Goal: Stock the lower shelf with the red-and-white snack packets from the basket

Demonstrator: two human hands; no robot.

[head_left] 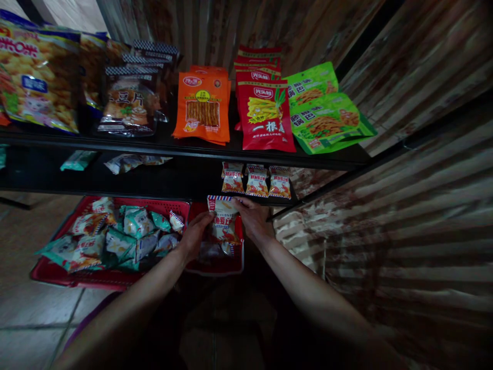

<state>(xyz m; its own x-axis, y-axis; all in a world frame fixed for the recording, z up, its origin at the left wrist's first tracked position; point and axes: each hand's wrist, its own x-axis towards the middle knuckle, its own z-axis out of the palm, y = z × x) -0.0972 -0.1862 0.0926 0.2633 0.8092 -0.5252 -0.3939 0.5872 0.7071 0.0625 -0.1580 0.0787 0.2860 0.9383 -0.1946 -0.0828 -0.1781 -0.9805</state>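
Note:
Between my two hands is a small snack bag (223,220), white at the top with red lettering and a striped upper edge. My left hand (197,234) grips its left side, and my right hand (252,217) pinches its upper right corner. The bag is held upright over a small red basket (215,271) that has more packets in it. Just above, on the lower shelf (181,181), small snack bags (257,182) of similar look stand in rows at the right end.
A larger red basket (127,198) full of teal and white packets (136,222) sits left on the tiled floor. The upper shelf carries orange (203,105), red (265,115) and green bags (327,121), plus large chip bags (38,77). A metal frame post (327,185) slants at right.

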